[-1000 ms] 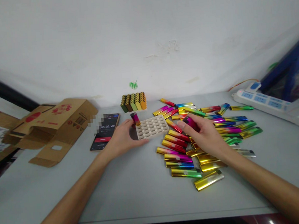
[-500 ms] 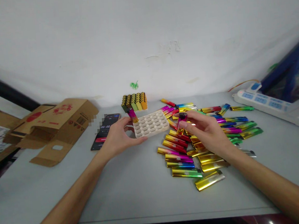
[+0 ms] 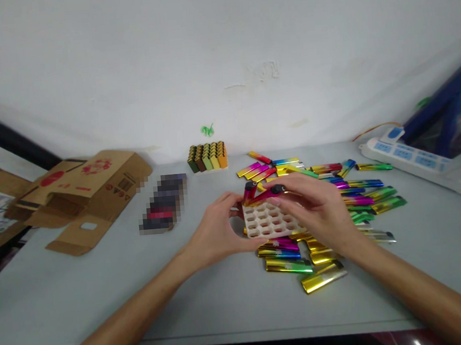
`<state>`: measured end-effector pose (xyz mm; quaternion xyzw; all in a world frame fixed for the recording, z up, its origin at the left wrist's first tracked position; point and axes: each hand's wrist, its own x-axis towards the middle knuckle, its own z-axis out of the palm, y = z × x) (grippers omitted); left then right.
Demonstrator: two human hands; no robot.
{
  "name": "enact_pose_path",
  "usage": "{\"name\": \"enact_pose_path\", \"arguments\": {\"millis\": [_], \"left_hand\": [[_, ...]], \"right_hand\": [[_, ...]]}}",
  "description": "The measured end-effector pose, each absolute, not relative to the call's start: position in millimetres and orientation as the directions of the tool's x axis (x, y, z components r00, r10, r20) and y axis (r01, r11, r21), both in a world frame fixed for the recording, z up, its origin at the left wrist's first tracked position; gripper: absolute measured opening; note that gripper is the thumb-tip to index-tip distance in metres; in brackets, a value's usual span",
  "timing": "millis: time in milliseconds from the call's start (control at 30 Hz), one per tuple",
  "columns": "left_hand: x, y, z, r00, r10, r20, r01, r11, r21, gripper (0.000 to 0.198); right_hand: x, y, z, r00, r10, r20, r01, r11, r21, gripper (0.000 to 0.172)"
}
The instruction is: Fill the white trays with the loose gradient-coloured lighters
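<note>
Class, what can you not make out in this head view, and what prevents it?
All in the head view:
- White tray: its right end, hidden by the right hand.
- Held lighter: too small to tell whether its lower end sits in a hole.
- Loose lighters: some covered by the right hand and tray.
- Phone: screen text, hidden by pixelation.
- Power strip: cut off by the right edge.

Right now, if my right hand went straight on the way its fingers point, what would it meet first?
Probably the lighter standing in the tray, though depth is hard to judge.
</note>
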<state>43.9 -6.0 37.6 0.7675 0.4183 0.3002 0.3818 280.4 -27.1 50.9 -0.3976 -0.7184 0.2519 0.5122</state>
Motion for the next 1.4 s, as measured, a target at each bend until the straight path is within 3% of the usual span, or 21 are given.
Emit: {"name": "enact_pose_path", "arguments": {"millis": [300, 533, 667, 867, 1100, 1267, 1400], "left_hand": [[48, -7, 38, 0.455, 0.881, 0.13, 0.409, -0.337, 0.848, 0.06], [51, -8, 32, 0.479, 0.863, 0.159, 0.413, -0.381, 0.827, 0.055], [52, -8, 29, 0.476, 0.86, 0.182, 0.445, -0.415, 0.794, 0.054], [51, -7, 30, 0.472, 0.859, 0.199, 0.451, -0.429, 0.783, 0.054], [23, 9, 37, 0.431, 0.888, 0.159, 0.428, -0.356, 0.83, 0.062], [-8, 27, 36, 0.376, 0.916, 0.137, 0.485, -0.321, 0.813, 0.064], [-25, 42, 35, 0.283, 0.95, 0.132, 0.555, -0.274, 0.785, 0.067]], "right_hand": [[273, -26, 45, -0.279, 0.785, 0.553, 0.393, 0.619, -0.68, 0.02], [272, -24, 39, -0.173, 0.848, 0.501, 0.395, 0.526, -0.753, 0.023], [268, -23, 37, -0.205, 0.803, 0.56, 0.452, 0.585, -0.674, 0.015], [272, -24, 42, -0.249, 0.757, 0.604, 0.524, 0.629, -0.573, 0.019], [308, -16, 49, -0.118, 0.734, 0.669, 0.742, 0.513, -0.432, 0.013], [325, 1, 26, -0.258, 0.759, 0.598, 0.766, 0.538, -0.352, 0.013], [327, 12, 13, -0.392, 0.752, 0.53, 0.753, 0.593, -0.285, 0.027]]}}
